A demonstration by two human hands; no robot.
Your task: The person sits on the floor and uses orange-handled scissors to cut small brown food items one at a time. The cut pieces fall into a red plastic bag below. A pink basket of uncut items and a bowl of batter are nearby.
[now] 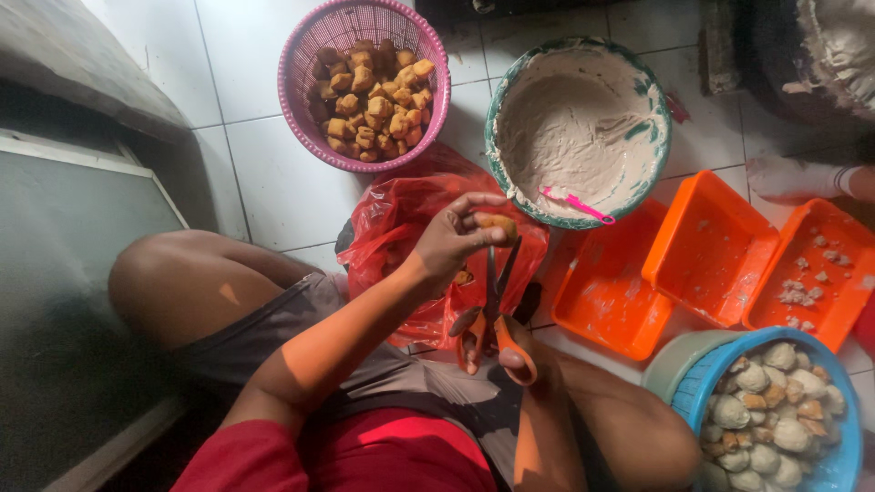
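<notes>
Below, left hand (451, 239) pinching fried tofu puff (498, 224), right hand (510, 351) gripping orange scissors (492, 310) (blades parted), red bag (401, 214) beneath, paste bowl (510, 178) beside

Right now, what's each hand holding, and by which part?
The left hand pinches a fried tofu puff by its sides; the right hand holds orange-handled scissors by the handle loops.

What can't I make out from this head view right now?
- Right hand: palm hidden behind the scissors handles.
- Tofu puff: mostly covered by left hand fingers; cut state unclear.
- Blue basket: cut off by bottom and right edges.
- Red bag: contents hidden.
</notes>
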